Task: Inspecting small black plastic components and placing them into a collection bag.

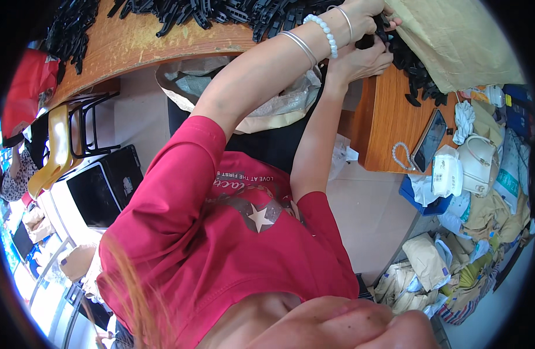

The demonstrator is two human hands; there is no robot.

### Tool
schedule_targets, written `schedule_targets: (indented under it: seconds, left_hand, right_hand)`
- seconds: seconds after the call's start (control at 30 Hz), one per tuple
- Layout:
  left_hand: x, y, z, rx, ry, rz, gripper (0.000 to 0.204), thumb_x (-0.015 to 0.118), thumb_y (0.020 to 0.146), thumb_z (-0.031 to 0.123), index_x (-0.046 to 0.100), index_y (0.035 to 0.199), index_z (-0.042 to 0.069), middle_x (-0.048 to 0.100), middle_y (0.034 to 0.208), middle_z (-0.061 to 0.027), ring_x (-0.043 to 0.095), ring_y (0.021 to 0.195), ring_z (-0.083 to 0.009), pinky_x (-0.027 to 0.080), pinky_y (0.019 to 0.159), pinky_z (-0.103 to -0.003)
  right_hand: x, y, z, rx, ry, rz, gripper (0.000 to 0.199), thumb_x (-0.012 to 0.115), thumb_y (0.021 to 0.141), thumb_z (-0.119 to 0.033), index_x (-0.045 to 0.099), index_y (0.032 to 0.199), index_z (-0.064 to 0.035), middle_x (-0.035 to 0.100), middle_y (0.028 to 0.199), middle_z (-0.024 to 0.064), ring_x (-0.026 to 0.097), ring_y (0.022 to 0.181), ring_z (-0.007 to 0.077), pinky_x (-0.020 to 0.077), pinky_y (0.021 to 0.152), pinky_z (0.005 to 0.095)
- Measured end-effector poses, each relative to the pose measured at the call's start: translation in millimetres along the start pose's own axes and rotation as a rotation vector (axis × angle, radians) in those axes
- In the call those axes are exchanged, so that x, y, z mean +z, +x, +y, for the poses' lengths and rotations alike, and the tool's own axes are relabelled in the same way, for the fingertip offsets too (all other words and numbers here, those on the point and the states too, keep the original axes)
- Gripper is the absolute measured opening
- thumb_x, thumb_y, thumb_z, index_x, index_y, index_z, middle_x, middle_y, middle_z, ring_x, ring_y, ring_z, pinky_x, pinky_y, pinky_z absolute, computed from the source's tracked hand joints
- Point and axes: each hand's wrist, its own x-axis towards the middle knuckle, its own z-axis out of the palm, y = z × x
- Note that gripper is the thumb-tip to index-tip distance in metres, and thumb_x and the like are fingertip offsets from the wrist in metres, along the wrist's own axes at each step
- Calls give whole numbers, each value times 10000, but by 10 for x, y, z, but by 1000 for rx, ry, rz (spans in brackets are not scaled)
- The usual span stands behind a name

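Head cam showed black plastic strips heaped along the far edge of the wooden worktop, w/ both hands working at the pile's right end beside a tan paper sack. Left hand, wrist w/ a white bead bracelet & metal bangles, had its grip closed on a few strips; right hand sat just below, touching them, fingers curled, but whether it pinched one couldn't be told. To do this well, judging by the tangle: steady the bunch w/ one hand, pull a single strip free w/ the other, avoid dragging neighbours off the edge. Further out: a phone & a bead loop on the worktop's right part, bags & sacks on the floor.
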Motion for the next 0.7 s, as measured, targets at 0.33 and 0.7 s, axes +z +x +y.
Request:
schedule_targets:
  seconds: [0.33, 0.7]
  left_hand:
    - [-28, 8, 91, 92, -36, 57, 152, 406, 897, 3, 513, 811, -63, 543, 706, -133, 525, 580, -215, 473, 482, -297]
    - [-186, -1583, 455, 488, 512, 41, 209, 495, 934, 102, 583, 968, -84, 642, 719, -115, 551, 450, -151, 435, 417, -253]
  right_hand:
    - [-13, 6, -84, 193, 225, 111, 485, 710, 807, -288, 387, 1025, 1, 318, 1234, 269, 319, 1182, 399, 236, 970, 538]
    - [-165, -33, -16, 197, 278, 90, 403, 318, 988, -166, 370, 1286, 101, 240, 1396, 294, 284, 1296, 406, 260, 1050, 490]
